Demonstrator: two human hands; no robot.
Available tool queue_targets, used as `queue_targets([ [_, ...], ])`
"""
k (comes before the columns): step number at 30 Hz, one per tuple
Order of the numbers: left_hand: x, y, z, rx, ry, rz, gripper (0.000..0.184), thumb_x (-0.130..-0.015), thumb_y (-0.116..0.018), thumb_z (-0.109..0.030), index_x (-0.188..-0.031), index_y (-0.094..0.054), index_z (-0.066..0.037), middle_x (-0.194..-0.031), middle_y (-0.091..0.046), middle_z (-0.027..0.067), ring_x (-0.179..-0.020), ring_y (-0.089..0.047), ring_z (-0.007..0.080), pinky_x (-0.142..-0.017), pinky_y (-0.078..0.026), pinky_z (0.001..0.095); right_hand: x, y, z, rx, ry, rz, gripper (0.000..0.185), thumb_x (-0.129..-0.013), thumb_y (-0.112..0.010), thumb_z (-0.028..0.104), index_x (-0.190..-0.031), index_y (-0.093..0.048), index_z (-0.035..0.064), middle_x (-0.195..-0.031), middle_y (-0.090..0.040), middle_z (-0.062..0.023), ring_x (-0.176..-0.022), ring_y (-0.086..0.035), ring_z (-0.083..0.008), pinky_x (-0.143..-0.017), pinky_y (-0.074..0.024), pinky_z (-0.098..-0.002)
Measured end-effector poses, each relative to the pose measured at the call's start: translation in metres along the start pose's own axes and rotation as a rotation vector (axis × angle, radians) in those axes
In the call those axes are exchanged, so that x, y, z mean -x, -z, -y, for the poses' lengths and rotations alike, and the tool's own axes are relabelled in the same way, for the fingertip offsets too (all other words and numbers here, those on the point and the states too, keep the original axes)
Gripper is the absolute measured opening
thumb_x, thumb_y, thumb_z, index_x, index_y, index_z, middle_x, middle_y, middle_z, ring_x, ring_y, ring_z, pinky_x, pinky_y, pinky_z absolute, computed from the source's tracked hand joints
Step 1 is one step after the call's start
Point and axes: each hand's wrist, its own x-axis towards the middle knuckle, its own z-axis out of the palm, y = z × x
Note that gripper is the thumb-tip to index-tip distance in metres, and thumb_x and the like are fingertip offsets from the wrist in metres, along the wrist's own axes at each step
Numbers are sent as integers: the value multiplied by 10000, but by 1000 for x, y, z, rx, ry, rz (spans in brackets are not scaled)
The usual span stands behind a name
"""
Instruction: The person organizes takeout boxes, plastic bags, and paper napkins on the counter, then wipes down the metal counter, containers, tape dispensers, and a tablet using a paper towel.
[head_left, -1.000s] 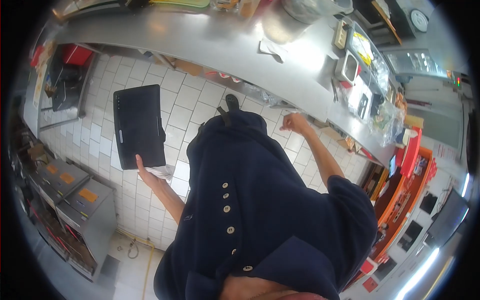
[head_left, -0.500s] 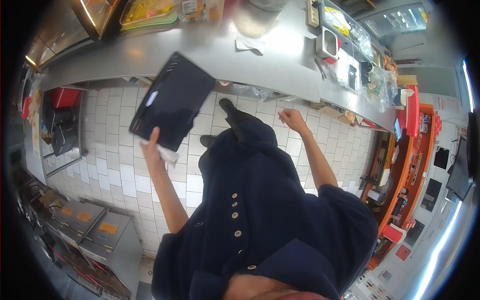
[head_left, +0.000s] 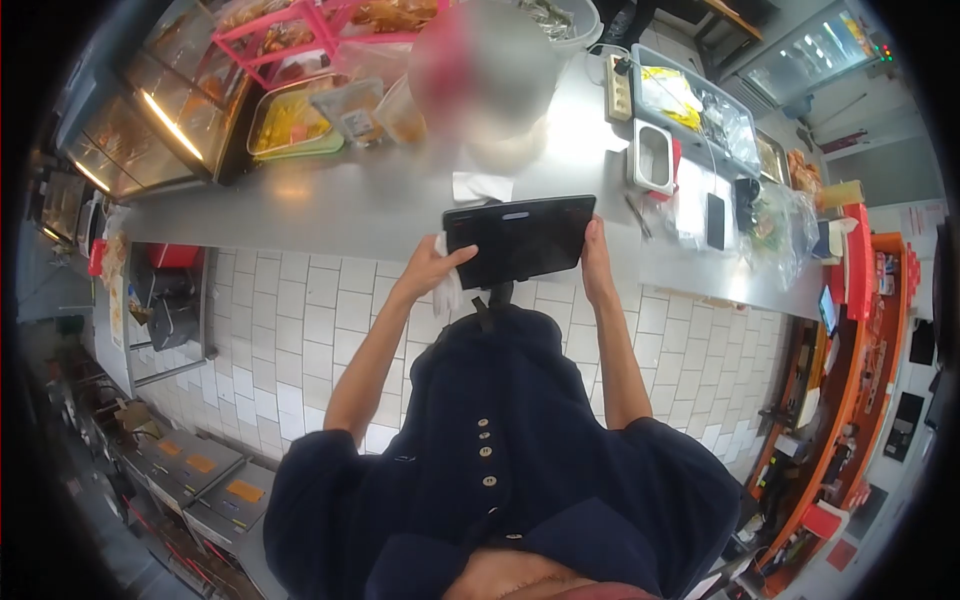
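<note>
A flat black tablet-like device (head_left: 525,245) is held level in front of me, at the near edge of the metal counter. My left hand (head_left: 428,268) grips its left side, thumb on top, and a crumpled white cloth or tissue (head_left: 446,290) is pinched in the same hand. At the opposite side, my right hand (head_left: 596,262) closes on the right edge with its thumb near the upper corner. Just beyond the device, a white napkin (head_left: 482,187) lies on the counter. The undersides of the fingers are hidden.
The steel counter (head_left: 330,205) runs across in front of me. On it stand a food tray (head_left: 290,125), a metal container (head_left: 652,160), a power strip (head_left: 618,90) and a phone (head_left: 715,220). A glass display case (head_left: 160,110) is at left, orange shelving (head_left: 850,370) at right.
The black device has swung from my left side to the middle, turning crosswise. My right hand, holding nothing before, has come in and taken its right edge. The white cloth stays in my left hand.
</note>
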Motion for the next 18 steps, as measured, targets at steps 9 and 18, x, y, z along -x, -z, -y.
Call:
queue_targets([
  [9,-265,-21,-51,-171,104,319,571,-855,-810,-301,-1287,-581,-6,-1176,-669,74,-1080,-613,157,-956,-483,325,-185,35,-5,-19,111,-375,498,-1047,-475,482,-1256,-520,33,-1209,-540,-73,-1165,-461,-164,-1063,-318,-301],
  [18,-376,-2,-9,-92,232,286,861,-854,-811,-249,-1512,-282,-79,-1406,-520,94,-1257,-526,233,-1044,-445,394,-283,52,-45,14,-6,-315,699,-1019,-504,515,-1396,-362,-57,-1403,-412,-219,-1350,-340,-302,-1142,-237,-375],
])
